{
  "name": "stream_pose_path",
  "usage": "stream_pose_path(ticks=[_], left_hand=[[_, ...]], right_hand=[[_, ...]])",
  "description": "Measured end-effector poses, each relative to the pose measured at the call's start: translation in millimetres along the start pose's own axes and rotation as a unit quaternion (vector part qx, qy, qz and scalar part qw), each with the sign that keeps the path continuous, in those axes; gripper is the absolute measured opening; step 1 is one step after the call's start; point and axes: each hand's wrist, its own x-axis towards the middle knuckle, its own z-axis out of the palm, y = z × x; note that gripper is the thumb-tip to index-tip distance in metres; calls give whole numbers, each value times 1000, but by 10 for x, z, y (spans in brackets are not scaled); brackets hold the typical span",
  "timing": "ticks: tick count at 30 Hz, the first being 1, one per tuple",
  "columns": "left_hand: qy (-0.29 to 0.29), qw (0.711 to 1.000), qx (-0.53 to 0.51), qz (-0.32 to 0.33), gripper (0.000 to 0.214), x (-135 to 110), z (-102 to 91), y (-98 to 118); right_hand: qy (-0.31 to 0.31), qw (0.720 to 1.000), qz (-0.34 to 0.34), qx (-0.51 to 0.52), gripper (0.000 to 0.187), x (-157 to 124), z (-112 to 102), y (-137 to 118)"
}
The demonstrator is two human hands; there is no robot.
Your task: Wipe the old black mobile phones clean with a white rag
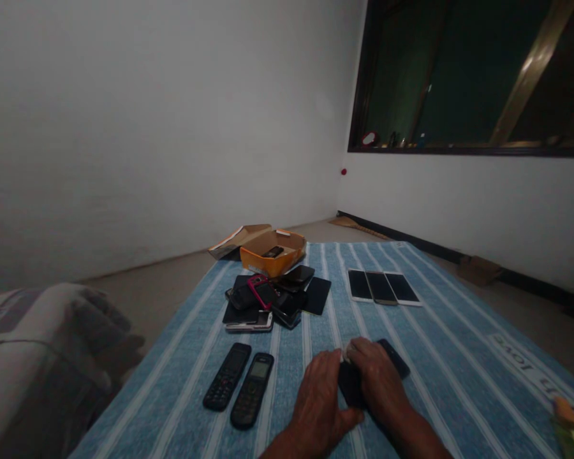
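Note:
A dark smartphone (pixel 350 385) lies between my hands near the front of the cloth, mostly covered by them. Along its left edge my left hand (pixel 318 394) is closed, with the thumb at the near end. My right hand (pixel 377 381) curls over the top and right side of the same phone. Something small and pale (pixel 347 352) shows under the right fingertips; I cannot make out what it is. Just beyond my right hand lies another dark phone (pixel 395 359), partly hidden. To the left, two black keypad phones, one farther left (pixel 228 376) and one nearer (pixel 252 390), lie side by side.
On the blue striped cloth (pixel 186 357), three white or gold-edged smartphones (pixel 381 287) lie in a row. A mixed pile of phones (pixel 268 298) sits at the middle left, before an open orange box (pixel 268 260) holding a phone. A wall and window stand behind.

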Motion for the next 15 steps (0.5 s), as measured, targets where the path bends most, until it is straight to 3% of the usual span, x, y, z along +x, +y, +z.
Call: stream_pose_path(ticks=[3,9,12,15], left_hand=[[-6,1000,-7,-4,84,3,-27,12],[24,998,-8,49,77,39,-68,40],[12,1000,-4,25,77,40,-70,38],[3,1000,13,12,83,27,-71,22]], right_hand=[[20,1000,7,17,36,-35,-45,-19],[-39,991,-90,96,37,-47,-147,-263],[-41,996,-54,59,36,5,-198,-132],[-17,1000,5,11,38,28,-240,162]])
